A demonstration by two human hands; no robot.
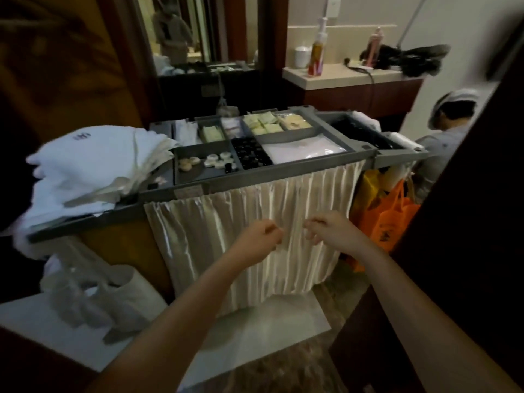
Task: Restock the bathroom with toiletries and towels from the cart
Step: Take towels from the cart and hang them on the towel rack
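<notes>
Cart (283, 173): grey compartmented top tray; stands at 12 o'clock in a doorway, with dark wood close on both sides and marbled floor (297, 373) below.
Toiletries (251, 153): small dark bottles, round soaps and pale sachets in the tray compartments.
Towels (85, 165): white folded stack overhanging the cart's 9 o'clock end; dark embroidered mark, unreadable.
Curtain (226, 236): cream, pleated, hanging from the cart's near edge.
Left hand (261, 235), right hand (331, 231): side by side at the curtain, fingers curled; whether they pinch the fabric cannot be told.
Table (340, 78): pale top, 1 o'clock, carrying a pump bottle (317, 56) with an unreadable label.
Orange bag (388, 219): hangs at the cart's 3 o'clock end, beside the door edge.
</notes>
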